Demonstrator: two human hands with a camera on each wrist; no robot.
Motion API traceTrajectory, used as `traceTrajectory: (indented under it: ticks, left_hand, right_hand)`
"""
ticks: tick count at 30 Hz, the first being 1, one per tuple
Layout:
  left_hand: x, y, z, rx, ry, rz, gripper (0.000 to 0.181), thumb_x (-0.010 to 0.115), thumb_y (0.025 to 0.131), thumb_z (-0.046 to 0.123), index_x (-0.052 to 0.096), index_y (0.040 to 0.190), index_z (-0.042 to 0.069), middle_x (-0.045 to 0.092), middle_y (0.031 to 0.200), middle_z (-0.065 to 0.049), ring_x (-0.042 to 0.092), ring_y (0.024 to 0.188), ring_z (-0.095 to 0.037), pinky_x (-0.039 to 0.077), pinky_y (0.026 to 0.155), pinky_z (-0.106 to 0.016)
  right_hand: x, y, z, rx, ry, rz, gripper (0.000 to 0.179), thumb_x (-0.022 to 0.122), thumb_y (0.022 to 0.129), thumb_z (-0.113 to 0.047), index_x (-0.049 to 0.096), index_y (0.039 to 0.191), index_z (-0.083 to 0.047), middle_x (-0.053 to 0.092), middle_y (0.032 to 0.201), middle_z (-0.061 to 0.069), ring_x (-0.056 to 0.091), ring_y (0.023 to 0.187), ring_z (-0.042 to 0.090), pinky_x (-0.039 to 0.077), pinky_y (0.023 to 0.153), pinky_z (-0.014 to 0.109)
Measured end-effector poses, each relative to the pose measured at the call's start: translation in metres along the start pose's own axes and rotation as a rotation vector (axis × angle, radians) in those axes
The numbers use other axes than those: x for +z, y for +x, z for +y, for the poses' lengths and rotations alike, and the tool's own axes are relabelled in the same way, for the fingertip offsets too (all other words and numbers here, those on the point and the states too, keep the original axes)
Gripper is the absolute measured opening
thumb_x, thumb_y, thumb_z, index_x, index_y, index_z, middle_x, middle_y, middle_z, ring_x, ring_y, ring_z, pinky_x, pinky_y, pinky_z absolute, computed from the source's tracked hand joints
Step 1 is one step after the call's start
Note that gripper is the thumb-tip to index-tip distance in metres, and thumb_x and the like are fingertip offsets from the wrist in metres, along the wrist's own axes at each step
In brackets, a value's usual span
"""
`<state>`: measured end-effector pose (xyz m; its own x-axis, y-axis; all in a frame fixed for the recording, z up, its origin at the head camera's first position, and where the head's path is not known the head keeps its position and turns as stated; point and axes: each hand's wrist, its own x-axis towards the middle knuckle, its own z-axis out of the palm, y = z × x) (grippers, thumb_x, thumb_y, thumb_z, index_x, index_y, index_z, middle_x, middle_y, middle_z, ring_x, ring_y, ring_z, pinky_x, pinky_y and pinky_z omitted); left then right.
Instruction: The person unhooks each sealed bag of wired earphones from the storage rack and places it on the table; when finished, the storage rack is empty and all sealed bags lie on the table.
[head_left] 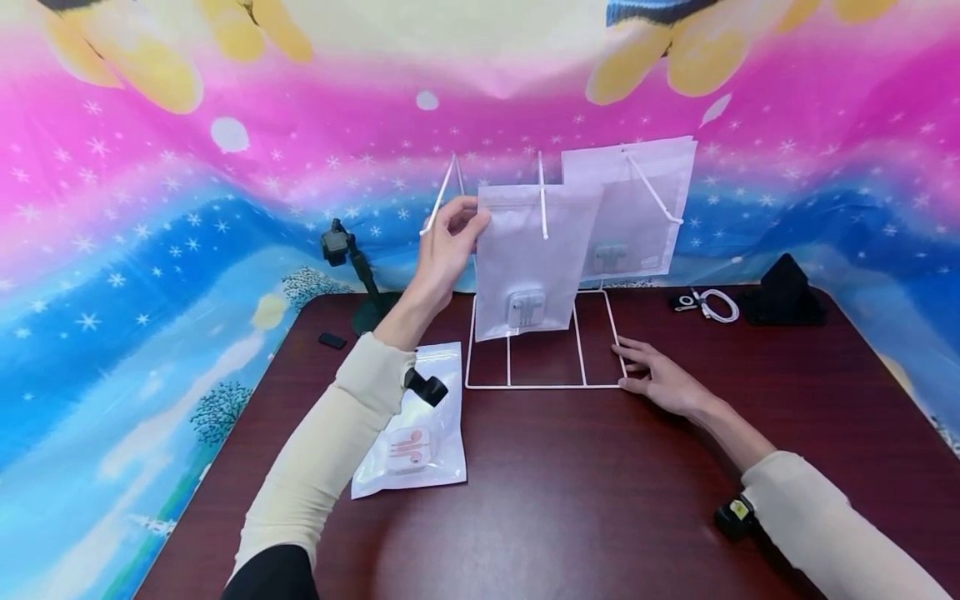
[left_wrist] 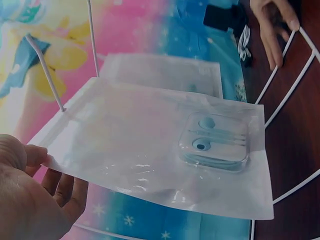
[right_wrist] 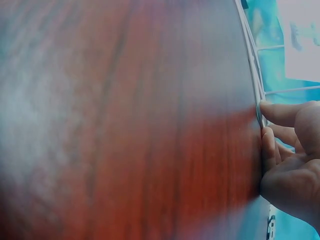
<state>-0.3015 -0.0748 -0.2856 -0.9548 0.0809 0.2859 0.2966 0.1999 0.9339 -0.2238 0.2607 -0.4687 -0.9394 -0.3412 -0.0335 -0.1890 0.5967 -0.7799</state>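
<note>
My left hand [head_left: 447, 250] pinches the left upper edge of a white zip bag [head_left: 525, 250] between thumb and fingers. A clear case of earphones [left_wrist: 215, 142] shows through its lower part. In the head view, the middle prong [head_left: 543, 200] of a white wire rack [head_left: 540, 387] crosses in front of the bag's top. Behind and to the right, a second white bag [head_left: 648, 200] hangs at the right prong [head_left: 656, 192]. My right hand [head_left: 663, 379] touches the front right corner of the rack's base, its fingers fairly straight over the wire.
Beneath my left forearm, another white bag [head_left: 442, 375] with earphones lies on the dark table [head_left: 570, 500]. A small stand [head_left: 363, 267] and a black object [head_left: 332, 340] are at the left. A white cable [head_left: 718, 307] and a black holder [head_left: 786, 292] sit back right.
</note>
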Motion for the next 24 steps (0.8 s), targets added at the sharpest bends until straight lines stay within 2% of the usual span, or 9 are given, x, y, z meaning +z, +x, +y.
traceTrajectory:
  ticks: [3, 9, 18, 24]
  left_hand:
    - [-0.004, -0.013, 0.003, -0.009, 0.009, -0.001, 0.029, 0.066, 0.104, 0.03, 0.069, 0.129, 0.015, 0.07, 0.118, -0.007, 0.061, 0.103, -0.02, 0.056, 0.094, -0.043]
    - [-0.01, -0.035, 0.005, 0.001, -0.01, -0.025, 0.03, 0.067, 0.103, 0.03, 0.072, 0.127, 0.013, 0.071, 0.117, -0.008, 0.062, 0.105, -0.02, 0.058, 0.088, -0.037]
    - [-0.017, -0.07, 0.023, 0.006, -0.008, -0.046, 0.028, 0.07, 0.102, 0.027, 0.073, 0.125, 0.012, 0.071, 0.113, -0.007, 0.064, 0.101, -0.02, 0.06, 0.085, -0.035]
    - [-0.028, -0.091, 0.033, 0.057, -0.021, -0.062, 0.026, 0.071, 0.101, 0.023, 0.074, 0.123, 0.009, 0.073, 0.109, -0.008, 0.066, 0.095, -0.021, 0.061, 0.081, -0.032]
  right_hand:
    - [0.0, -0.001, -0.001, -0.003, 0.007, -0.004, 0.063, 0.065, 0.101, -0.006, 0.039, 0.157, 0.004, 0.023, 0.168, 0.023, 0.051, 0.135, 0.047, 0.047, 0.105, 0.054]
    - [0.0, -0.003, -0.002, -0.031, 0.013, -0.005, 0.063, 0.066, 0.101, -0.007, 0.039, 0.157, 0.005, 0.023, 0.168, 0.024, 0.051, 0.133, 0.047, 0.05, 0.102, 0.05]
    - [0.0, -0.004, -0.004, -0.041, 0.027, 0.0, 0.063, 0.067, 0.101, -0.008, 0.039, 0.156, 0.006, 0.024, 0.167, 0.025, 0.052, 0.132, 0.047, 0.052, 0.099, 0.046]
    - [0.0, -0.004, -0.002, -0.058, 0.021, -0.002, 0.063, 0.067, 0.101, -0.007, 0.039, 0.155, 0.008, 0.024, 0.166, 0.027, 0.053, 0.131, 0.048, 0.053, 0.097, 0.043]
